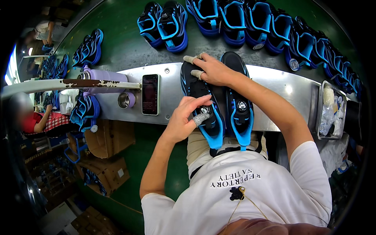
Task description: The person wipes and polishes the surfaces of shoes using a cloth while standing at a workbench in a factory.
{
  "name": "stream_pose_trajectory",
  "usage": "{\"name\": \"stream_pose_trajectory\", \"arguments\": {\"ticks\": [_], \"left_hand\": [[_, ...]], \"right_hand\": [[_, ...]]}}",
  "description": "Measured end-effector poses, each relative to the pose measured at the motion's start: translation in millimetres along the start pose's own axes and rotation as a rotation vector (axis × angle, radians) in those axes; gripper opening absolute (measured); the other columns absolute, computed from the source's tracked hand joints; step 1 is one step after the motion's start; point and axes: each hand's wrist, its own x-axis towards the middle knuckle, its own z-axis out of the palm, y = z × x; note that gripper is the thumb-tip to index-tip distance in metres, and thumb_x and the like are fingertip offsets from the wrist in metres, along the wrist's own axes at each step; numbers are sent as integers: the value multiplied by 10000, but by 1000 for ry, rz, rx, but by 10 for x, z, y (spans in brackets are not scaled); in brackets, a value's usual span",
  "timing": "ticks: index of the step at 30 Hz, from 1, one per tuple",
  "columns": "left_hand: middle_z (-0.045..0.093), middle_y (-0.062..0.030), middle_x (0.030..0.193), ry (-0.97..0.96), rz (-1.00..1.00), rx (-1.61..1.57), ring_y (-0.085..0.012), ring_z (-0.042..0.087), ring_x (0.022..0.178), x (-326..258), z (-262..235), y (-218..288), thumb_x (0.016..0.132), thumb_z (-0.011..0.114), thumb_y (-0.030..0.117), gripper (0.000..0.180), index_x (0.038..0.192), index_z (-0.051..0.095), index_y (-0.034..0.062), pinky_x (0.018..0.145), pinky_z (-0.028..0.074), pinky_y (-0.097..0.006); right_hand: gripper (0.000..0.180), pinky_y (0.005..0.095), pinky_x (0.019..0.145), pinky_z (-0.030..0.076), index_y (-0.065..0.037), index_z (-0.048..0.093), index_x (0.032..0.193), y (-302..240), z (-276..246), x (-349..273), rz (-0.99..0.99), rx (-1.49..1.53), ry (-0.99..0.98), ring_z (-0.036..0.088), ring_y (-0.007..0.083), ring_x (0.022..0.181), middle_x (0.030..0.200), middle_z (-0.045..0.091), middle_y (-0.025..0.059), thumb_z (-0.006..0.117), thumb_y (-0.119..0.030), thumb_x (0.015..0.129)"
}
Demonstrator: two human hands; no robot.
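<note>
Two black sneakers with blue linings and a round dial on each tongue lie side by side on the metal ledge before me, heels toward me. Around the dial of the left sneaker [217,129] curl the thumb and fingers of my left hand [184,117]; the thumb has a grey wrap. My right hand [214,70] reaches across and grips the toe end of that same sneaker, pale covers on several fingertips. Partly under my right forearm is the right sneaker [239,113], touched by neither hand's fingers.
A phone [150,94], a small metal cup [126,100] and a lilac bottle [105,78] stand left, beside a chipped white bar [70,84]. A tray of small items [331,109] sits right. Sneakers line the green conveyor [117,51]; cartons [107,137] and other people are left.
</note>
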Motion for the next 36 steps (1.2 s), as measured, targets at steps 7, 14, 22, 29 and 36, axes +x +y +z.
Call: {"name": "stream_pose_trajectory", "arguments": {"ticks": [7,14,22,29,36], "left_hand": [[590,-95,1041,409,-43,205,-302,507,1063,-57,353,12,684,787,176,376,981,596,47,921,395,-412],[622,-64,1117,109,44,94,-318,470,1245,-16,122,-76,731,759,183,319,995,607,87,1024,336,-410],[653,-42,1198,-49,52,37,-291,417,1337,51,23,-257,778,741,204,243,986,661,108,1093,267,-432],[627,-45,1260,118,-14,-83,-265,438,1339,-84,58,-96,880,603,81,269,1141,667,103,1076,299,-409],[635,-116,900,-14,-412,525,-286,626,870,4,9,369,862,618,161,172,923,606,0,796,496,-366]], "right_hand": [[536,411,969,440,-198,395,1452,26,18,-16,-3,-13,12,525,374,1123,1219,514,196,555,-310,952],[539,409,964,442,-207,393,1453,28,27,-1,-13,-29,22,528,374,1115,1212,516,198,558,-303,949],[544,410,965,438,-213,382,1460,33,53,-8,-15,-22,15,518,372,1128,1206,517,198,558,-283,950],[569,426,1011,403,-179,455,1421,12,-133,-134,-163,-147,161,473,375,1200,1289,490,202,641,-285,894],[845,470,1040,358,-52,465,1382,-517,-413,-948,-344,-45,-81,421,412,1242,1340,442,251,790,-409,688]]}}
